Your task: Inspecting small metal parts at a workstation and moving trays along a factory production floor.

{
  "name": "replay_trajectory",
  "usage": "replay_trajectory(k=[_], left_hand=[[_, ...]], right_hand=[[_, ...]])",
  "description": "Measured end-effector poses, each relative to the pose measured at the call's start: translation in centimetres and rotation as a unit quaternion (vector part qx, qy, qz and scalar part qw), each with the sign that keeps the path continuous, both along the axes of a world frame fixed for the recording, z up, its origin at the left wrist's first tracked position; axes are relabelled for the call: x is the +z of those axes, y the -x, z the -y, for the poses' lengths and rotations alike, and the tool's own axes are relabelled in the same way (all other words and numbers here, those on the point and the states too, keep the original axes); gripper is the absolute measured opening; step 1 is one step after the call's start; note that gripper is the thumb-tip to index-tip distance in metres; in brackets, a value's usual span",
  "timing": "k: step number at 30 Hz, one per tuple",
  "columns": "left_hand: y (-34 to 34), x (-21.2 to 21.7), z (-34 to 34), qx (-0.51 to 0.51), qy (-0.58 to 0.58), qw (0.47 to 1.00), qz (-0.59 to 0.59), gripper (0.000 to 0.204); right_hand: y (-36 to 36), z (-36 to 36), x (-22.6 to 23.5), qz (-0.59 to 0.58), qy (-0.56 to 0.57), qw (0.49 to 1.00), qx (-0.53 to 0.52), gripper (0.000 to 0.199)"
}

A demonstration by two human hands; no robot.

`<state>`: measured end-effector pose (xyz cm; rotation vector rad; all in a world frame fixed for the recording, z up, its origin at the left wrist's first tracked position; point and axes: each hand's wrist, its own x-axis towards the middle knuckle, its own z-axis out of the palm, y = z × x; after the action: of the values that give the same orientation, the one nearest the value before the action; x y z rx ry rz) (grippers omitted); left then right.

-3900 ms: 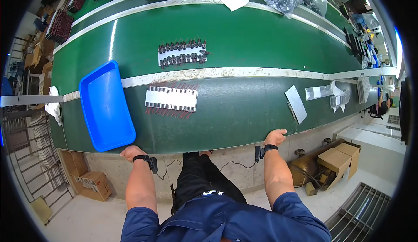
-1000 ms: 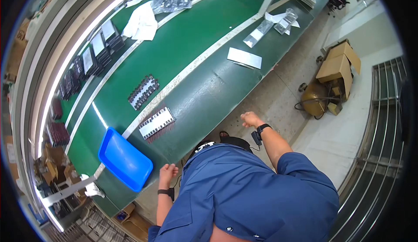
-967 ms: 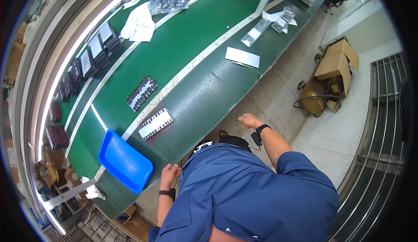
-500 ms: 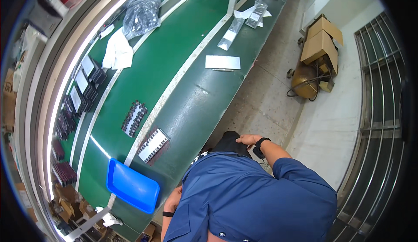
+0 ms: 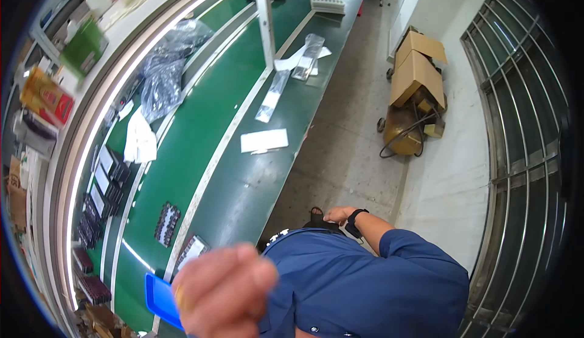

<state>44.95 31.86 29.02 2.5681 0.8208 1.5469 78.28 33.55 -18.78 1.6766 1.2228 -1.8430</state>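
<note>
My left hand (image 5: pixel 222 289) is raised close to the camera, large and blurred, with its fingers curled; what lies inside them, if anything, is hidden. It covers part of a blue tray (image 5: pixel 159 298) and of a white-topped strip with dark teeth along its edges (image 5: pixel 193 250). A similar toothed strip (image 5: pixel 166 224) lies further left on the green surface. Low beside my dark trousers, my right hand (image 5: pixel 339 214) has bent fingers, and whatever they grip cannot be made out. A black band (image 5: pixel 354 219) circles that wrist.
A white rectangular plate (image 5: pixel 264 141) and clear plastic-wrapped pieces (image 5: pixel 309 57) lie along the bench (image 5: pixel 243 186). A metal post (image 5: pixel 264 22) rises from it. Dark stacked parts (image 5: pixel 106 180) line the far left. Right of the aisle stand a wheeled brown tank (image 5: pixel 404 137) and a cardboard box (image 5: pixel 417 76).
My left hand has come up from my waist to close before the camera. The view has shifted, so the bench things sit lower and further left. My right hand stays low by my leg.
</note>
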Motion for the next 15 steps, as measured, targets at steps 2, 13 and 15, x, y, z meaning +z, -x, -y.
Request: replay_trajectory(k=[2, 13, 15], left_hand=[[-3.5, 4.9, 0.4, 0.005, -0.024, 0.999, -0.024, 0.020], [-22.4, 7.1, -7.0, -0.163, -0.127, 0.966, 0.156, 0.017], [-25.1, 7.2, -6.0, -0.087, -0.016, 0.971, 0.224, 0.015]], right_hand=[[-3.8, -1.0, -0.6, 0.021, -0.016, 0.999, -0.037, 0.056], [-21.8, 10.5, -7.1, 0.061, -0.173, 0.982, -0.044, 0.035], [-23.3, 12.2, -5.7, 0.007, -0.180, 0.963, -0.200, 0.033]])
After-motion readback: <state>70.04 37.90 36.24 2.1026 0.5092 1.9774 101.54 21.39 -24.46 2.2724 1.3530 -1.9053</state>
